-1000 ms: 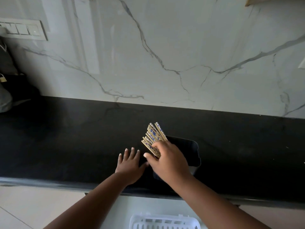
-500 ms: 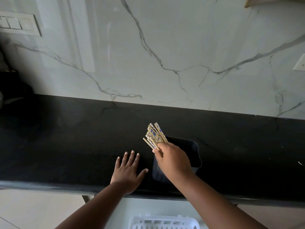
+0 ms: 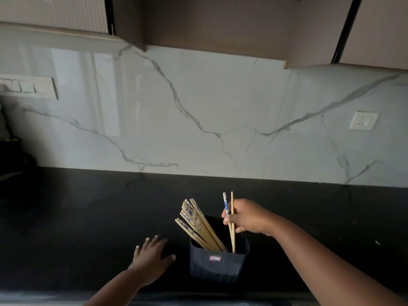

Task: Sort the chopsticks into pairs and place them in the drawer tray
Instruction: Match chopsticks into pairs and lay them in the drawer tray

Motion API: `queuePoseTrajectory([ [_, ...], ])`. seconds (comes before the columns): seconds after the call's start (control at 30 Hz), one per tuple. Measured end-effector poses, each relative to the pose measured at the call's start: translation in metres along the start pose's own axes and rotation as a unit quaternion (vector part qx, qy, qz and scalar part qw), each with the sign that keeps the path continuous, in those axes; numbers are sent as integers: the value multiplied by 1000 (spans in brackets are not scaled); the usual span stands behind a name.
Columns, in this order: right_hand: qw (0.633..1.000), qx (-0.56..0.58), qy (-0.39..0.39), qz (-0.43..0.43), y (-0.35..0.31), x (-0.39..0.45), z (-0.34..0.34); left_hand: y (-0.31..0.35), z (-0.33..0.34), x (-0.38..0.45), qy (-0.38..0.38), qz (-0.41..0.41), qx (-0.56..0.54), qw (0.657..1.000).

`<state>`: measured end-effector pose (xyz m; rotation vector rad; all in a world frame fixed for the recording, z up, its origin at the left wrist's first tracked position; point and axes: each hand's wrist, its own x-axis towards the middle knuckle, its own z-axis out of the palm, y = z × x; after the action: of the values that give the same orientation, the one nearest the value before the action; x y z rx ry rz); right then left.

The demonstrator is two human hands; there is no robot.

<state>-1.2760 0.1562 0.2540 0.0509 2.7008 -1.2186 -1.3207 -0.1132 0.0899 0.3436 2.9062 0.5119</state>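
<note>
A dark blue holder cup (image 3: 218, 265) stands on the black counter (image 3: 88, 217) near its front edge. Several wooden chopsticks (image 3: 197, 225) with blue-patterned tops lean to the left inside it. My right hand (image 3: 248, 216) is above the cup's right side, shut on two chopsticks (image 3: 230, 219) held nearly upright, their lower ends still inside the cup. My left hand (image 3: 151, 260) rests flat on the counter just left of the cup, fingers spread, holding nothing. No drawer tray shows in this view.
A white marble backsplash (image 3: 198, 111) rises behind the counter, with a switch panel (image 3: 27, 87) at left and a socket (image 3: 363, 120) at right. Wall cabinets (image 3: 220, 23) hang overhead. Dark objects sit at the far left of the counter.
The view has tilted up, hiding the white basket below the counter. My right hand left the bunch and now grips two chopsticks separated to the right. My left hand stays flat.
</note>
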Motion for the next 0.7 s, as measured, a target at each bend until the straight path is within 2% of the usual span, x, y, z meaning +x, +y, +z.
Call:
queuePoseTrajectory([
  [0.1,992,102,48,-48,-30,-1,-36,10,-53,0,197,72,-62,976],
  [0.17,979,173,60,-93,-56,-4,-63,28,-93,-5,313,153,-76,934],
  [0.23,970,202,51,-125,-78,-8,-83,55,-128,-12,386,242,-48,889],
  [0.3,970,200,25,-136,-94,-11,-91,85,-152,-17,413,353,30,839],
  [0.37,972,187,5,-139,-104,-12,-90,107,-165,-20,418,454,139,774],
  [0.47,968,205,-2,-144,-108,-11,-83,121,-177,-21,412,524,258,699],
  [0.6,958,251,-7,-141,-106,-11,-74,126,-184,-18,425,559,298,647],
  [0.7,957,253,1,-142,-103,-12,-70,129,-188,-17,429,570,314,627],
])
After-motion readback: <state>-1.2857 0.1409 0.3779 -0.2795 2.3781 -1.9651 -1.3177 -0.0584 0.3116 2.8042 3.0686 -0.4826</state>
